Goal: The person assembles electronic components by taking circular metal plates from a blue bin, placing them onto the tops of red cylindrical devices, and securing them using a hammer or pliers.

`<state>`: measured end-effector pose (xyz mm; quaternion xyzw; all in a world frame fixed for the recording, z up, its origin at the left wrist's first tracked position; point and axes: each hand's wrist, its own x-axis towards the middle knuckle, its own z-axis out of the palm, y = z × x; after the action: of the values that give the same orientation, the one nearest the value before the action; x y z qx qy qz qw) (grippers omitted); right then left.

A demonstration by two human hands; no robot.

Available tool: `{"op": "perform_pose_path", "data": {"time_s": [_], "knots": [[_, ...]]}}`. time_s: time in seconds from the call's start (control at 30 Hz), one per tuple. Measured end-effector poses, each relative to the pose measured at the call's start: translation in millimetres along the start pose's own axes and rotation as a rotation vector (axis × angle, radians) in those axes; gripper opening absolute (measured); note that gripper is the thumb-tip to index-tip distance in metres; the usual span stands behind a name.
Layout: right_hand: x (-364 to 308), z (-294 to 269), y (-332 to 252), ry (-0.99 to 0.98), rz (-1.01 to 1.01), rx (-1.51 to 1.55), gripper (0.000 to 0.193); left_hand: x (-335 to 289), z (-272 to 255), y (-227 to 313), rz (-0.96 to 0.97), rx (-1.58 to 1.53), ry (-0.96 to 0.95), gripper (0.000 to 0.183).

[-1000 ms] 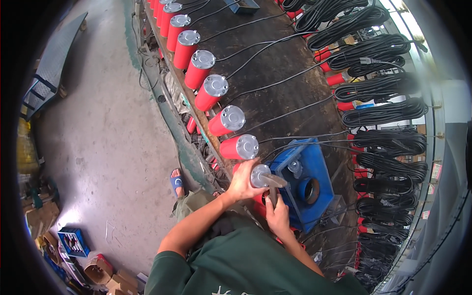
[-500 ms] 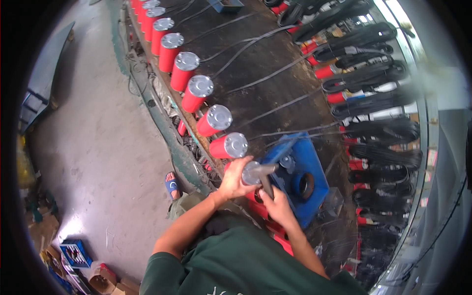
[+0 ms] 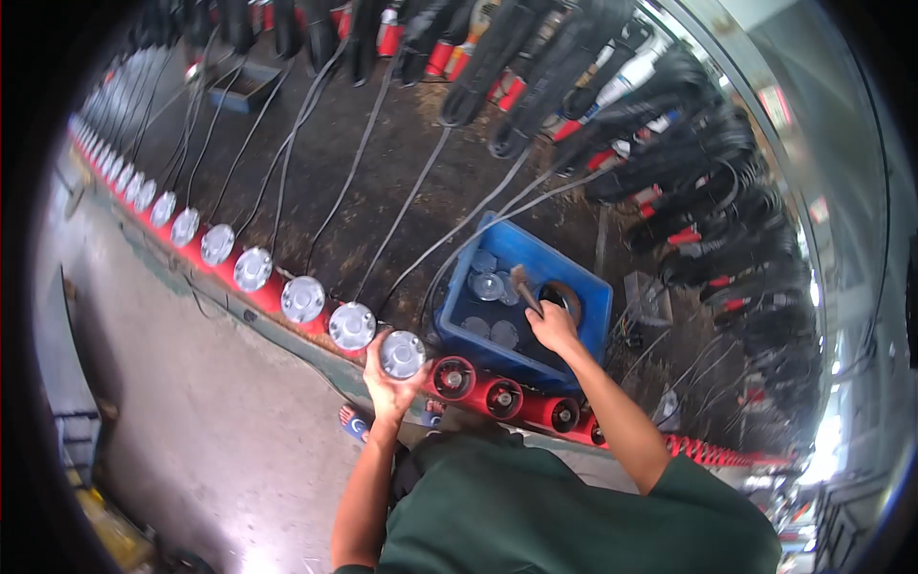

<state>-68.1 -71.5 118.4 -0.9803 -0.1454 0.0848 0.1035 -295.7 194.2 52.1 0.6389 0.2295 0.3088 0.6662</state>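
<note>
My left hand (image 3: 387, 390) is curled round the top of a red cylinder, at the rim of its silvery round cap (image 3: 403, 355). In my right hand (image 3: 555, 328) is a hammer (image 3: 532, 297), gripped by its handle, its head over a blue plastic crate (image 3: 597, 311). Several loose caps (image 3: 487, 286) and a brown ring-shaped thing (image 3: 564, 298) lie in the crate. Just right of my left hand stands a red cylinder with an uncapped top (image 3: 453, 378), metal parts showing inside. Capped red cylinders (image 3: 303, 299) run in a row to the left.
The cylinders line the near edge of a dark, worn workbench (image 3: 382, 143). Thin grey cables (image 3: 416, 201) stretch across it to bundled black cables (image 3: 535, 81) at the far side. A small grey-blue tray (image 3: 244, 86) sits at the far left, a clear box (image 3: 648, 298) right of the crate.
The view has turned, swinging the row round. My right hand with the hammer has moved away from the cap to above the crate. My left hand remains at the capped cylinder.
</note>
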Motion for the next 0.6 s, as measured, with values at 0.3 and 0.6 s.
{"op": "perform_pose_path", "data": {"time_s": [0.3,0.6], "knots": [[5,51,59,0.278,-0.531,-0.138,0.024,1,-14,11,0.04,0.282,-0.068,0.086],[-10,81,109,-0.145,-0.998,-0.673,0.019,2,14,41,-0.314,0.209,0.105,0.059]]}}
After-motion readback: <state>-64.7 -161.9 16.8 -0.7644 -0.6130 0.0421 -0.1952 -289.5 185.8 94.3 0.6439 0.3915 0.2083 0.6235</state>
